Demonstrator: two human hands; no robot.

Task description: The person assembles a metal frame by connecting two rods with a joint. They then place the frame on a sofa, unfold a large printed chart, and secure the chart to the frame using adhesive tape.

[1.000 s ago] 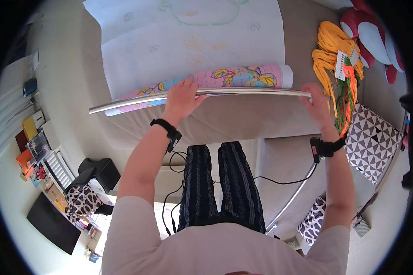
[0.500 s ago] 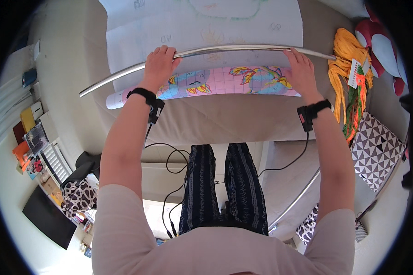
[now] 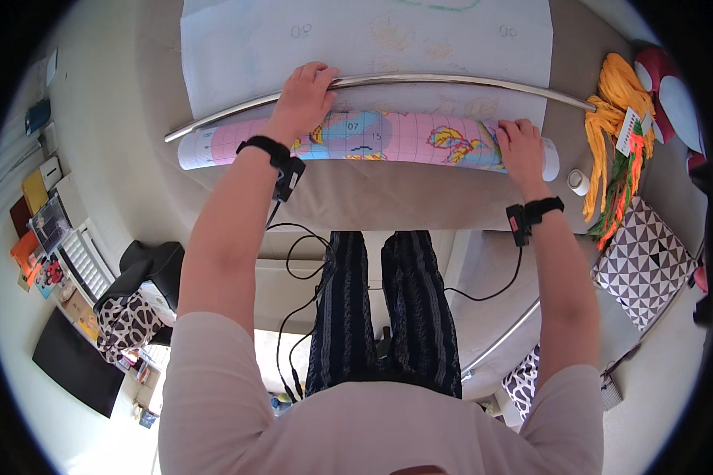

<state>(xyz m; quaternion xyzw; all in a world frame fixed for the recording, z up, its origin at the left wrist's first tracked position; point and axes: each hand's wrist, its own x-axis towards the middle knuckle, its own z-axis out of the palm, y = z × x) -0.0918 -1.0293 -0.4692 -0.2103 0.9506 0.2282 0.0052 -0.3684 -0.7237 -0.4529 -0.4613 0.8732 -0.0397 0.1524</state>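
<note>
Has just moved the right hand (image 3: 523, 152) from the metal rod (image 3: 436, 78) onto the right end of the patterned roll (image 3: 408, 136) with fingers slightly spread, leaving the left hand (image 3: 303, 104) curled over the rod across the white sheet (image 3: 341, 47), so apparently steadying both

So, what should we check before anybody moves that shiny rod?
1. Left hand at the metal rod: ok.
2. Its fingers wrapped right round the rod: cannot tell, their undersides are hidden.
3. Both hands at the rod: not ok, the right hand is on the printed roll.
4. Rod's right end free of the yellow yarn: cannot tell, they meet in the picture.
5. Small white cylinder apart from the roll: ok.
</note>
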